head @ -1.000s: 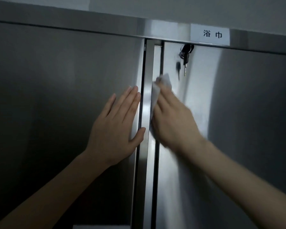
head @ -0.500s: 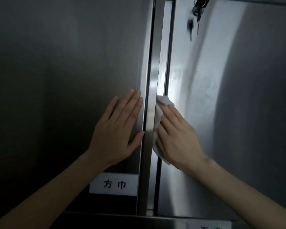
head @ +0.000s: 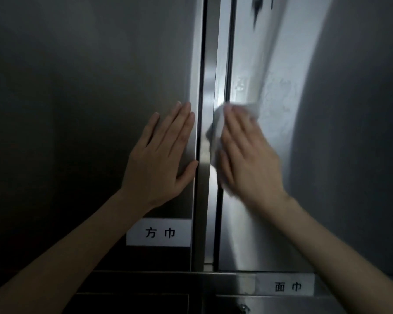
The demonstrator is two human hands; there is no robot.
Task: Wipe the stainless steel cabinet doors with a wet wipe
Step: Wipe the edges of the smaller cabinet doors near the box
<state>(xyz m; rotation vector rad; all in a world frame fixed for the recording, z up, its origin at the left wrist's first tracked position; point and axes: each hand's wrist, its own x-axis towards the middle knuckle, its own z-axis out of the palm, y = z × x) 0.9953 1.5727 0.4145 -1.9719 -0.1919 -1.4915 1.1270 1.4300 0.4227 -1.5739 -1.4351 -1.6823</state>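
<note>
Wet wipe (head: 216, 132) sits bunched under your right hand (head: 247, 159) at the centre of the frame, against the inner edge of the right door (head: 327, 143). Your fingers (head: 235, 123) lie straight and close together, pressing it flat; the thumb is hidden. Your left hand (head: 159, 155) lies flat on the left door (head: 77, 109), fingers together, thumb splayed toward the centre post (head: 208, 64).

Since a second ago the wipe has come down from near the door's top, while the left hand has not shifted. Damp smears (head: 279, 94) show above your knuckles, so that stretch looks done. The lower rail (head: 145, 279) and its label (head: 286, 287) have come into view — I judge this stroke has a short run left, then the broad panel to the right.
</note>
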